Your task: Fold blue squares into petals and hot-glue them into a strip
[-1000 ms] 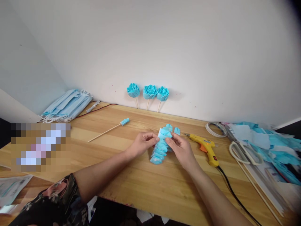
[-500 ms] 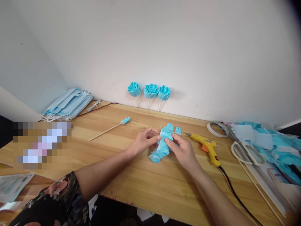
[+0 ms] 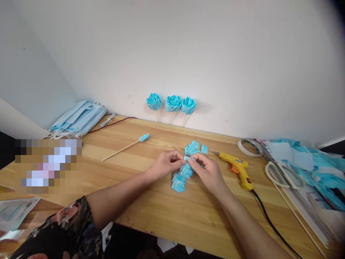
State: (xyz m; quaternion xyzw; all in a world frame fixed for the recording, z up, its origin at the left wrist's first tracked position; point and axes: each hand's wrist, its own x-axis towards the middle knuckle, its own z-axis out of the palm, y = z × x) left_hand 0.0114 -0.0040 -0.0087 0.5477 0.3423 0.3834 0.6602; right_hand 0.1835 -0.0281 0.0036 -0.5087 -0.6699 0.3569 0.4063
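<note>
My left hand (image 3: pixel 170 163) and my right hand (image 3: pixel 206 169) meet at a small blue fabric petal (image 3: pixel 187 158), each pinching it between thumb and fingers. Beneath and around them lies a heap of similar blue petals (image 3: pixel 179 183), partly hidden by my hands. One loose petal (image 3: pixel 204 149) rests a little apart, beyond my right hand. Left of the hands, a thin wooden stick (image 3: pixel 120 150) lies on the table with a rolled blue bud (image 3: pixel 144 137) at its far end. To the right is a yellow glue gun (image 3: pixel 238 167), its nozzle pointing toward the petals.
Three blue fabric flowers (image 3: pixel 173 103) on sticks lean against the wall. Face masks (image 3: pixel 78 118) are stacked at the back left. Rightward lie a tape roll (image 3: pixel 250 147), scissors (image 3: pixel 285 176), long sticks (image 3: pixel 298 217) and blue fabric scraps (image 3: pixel 318 169). The glue gun's black cord (image 3: pixel 266 217) runs to the front edge.
The petal between my hands has been folded or gathered smaller, and my fingertips have come closer together. The other things on the table lie as before.
</note>
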